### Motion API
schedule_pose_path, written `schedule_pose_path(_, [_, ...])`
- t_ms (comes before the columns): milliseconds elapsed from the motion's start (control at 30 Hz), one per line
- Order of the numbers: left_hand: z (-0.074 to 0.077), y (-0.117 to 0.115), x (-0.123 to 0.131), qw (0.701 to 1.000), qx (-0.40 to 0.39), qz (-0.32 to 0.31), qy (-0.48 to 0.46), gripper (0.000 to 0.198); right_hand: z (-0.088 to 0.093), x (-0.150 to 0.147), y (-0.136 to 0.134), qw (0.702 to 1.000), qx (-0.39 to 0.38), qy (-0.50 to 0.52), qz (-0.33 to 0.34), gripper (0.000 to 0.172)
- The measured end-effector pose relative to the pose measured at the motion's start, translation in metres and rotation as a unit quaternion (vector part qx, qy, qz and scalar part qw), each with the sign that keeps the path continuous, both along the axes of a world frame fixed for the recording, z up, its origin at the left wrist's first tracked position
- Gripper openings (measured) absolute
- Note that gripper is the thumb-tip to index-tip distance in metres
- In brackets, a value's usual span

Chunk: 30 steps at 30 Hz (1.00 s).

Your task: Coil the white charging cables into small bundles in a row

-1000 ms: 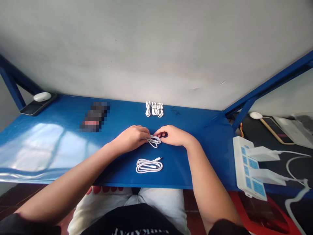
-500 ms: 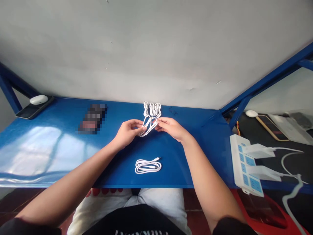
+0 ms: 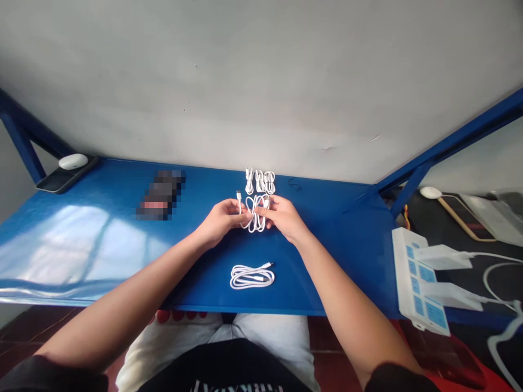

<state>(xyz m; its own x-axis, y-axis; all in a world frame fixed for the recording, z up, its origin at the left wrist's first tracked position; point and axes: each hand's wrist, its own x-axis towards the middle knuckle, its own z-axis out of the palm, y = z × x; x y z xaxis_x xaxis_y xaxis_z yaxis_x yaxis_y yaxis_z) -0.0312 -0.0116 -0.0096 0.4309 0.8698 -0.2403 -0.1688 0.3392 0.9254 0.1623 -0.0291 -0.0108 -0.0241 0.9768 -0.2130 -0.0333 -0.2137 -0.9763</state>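
Both hands hold one coiled white cable above the middle of the blue table. My left hand pinches its left side, with one plug end sticking up by the fingers. My right hand grips the right side of the coil. A second coiled white cable lies flat on the table near the front edge, below the hands. Several bundled white cables lie in a row by the wall, just beyond the hands.
A blurred dark object lies left of the hands. A phone with a white puck sits at the far left corner. To the right, a white power strip holds two plugged adapters with trailing cords.
The coil was lifted off the table and carried toward the wall. The hands have drawn closer together, and the loops now hang upright between them with a plug end free.
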Motion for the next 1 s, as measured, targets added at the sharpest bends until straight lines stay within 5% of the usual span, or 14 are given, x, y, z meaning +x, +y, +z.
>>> schedule_pose_path(167, [-0.001,-0.001,0.002,0.999,-0.019,-0.004,-0.027,0.039,0.0,-0.001,-0.001,0.999,0.006,-0.047,-0.024,0.056])
schedule_pose_path(400, [0.001,-0.003,0.006,0.999,-0.005,0.042,-0.027,0.05,0.002,-0.003,0.0,0.988,-0.036,0.147,-0.019,0.034])
schedule_pose_path(567, [-0.004,0.0,0.005,0.997,-0.008,0.06,-0.045,0.052,0.009,-0.002,-0.001,0.98,-0.059,0.187,-0.032,0.026])
schedule_pose_path(767, [-0.007,0.001,0.006,0.995,-0.035,0.063,-0.072,0.052,0.003,-0.004,0.0,0.995,0.01,0.043,-0.092,0.033])
schedule_pose_path(867, [-0.007,0.001,0.007,0.993,-0.038,0.083,-0.081,0.054,-0.003,-0.009,-0.001,0.995,0.054,-0.047,-0.071,0.029])
schedule_pose_path(1000, [-0.006,0.0,0.008,0.991,-0.039,0.092,-0.088,0.056,-0.003,-0.015,-0.002,0.998,0.031,-0.018,-0.05,0.031])
